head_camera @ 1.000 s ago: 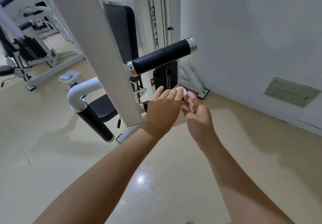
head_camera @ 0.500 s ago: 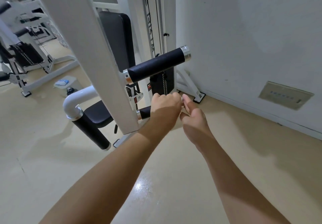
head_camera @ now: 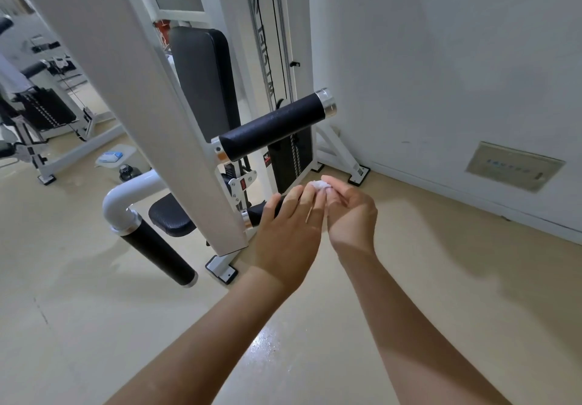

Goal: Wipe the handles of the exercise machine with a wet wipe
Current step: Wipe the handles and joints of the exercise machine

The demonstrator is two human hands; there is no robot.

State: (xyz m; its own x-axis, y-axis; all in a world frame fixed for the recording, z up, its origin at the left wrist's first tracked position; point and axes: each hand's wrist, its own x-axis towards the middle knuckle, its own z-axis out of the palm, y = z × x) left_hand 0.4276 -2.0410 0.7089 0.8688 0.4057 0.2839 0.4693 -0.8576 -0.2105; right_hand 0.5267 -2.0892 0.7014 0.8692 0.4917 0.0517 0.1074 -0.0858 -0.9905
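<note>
Wet wipe (head_camera: 321, 185): small white crumpled wad, held in the air at the fingertips of both hands, just beyond and to the right of the lower handle. Right hand (head_camera: 350, 215): fingers curled inward, thumb and fingertips pinching the wad from the right. Left hand (head_camera: 288, 234): back uppermost, fingers straight and close together, tips reaching the wad's left edge; whether they press it cannot be told. This hand lies over the lower handle (head_camera: 263, 211), a short black grip with a chrome collar projecting from the foot of the white upright (head_camera: 126, 96); only the grip's inner part shows, beside the thumb. Upper handle (head_camera: 274, 124): long black foam grip with a chrome end cap, tilted up to the right, above both hands and apart from them. Third handle (head_camera: 159, 255): black grip on a bent white tube, slanting down towards the floor at left, well apart from the wipe. Also present: black back pad (head_camera: 201, 90), seat pad (head_camera: 171, 215), weight stack (head_camera: 291, 159), white wall (head_camera: 441, 58) bearing a plate (head_camera: 515, 165), beige floor (head_camera: 94, 326) with a dark bottle (head_camera: 126, 171) and a blue-topped pack (head_camera: 111, 156) on it.
</note>
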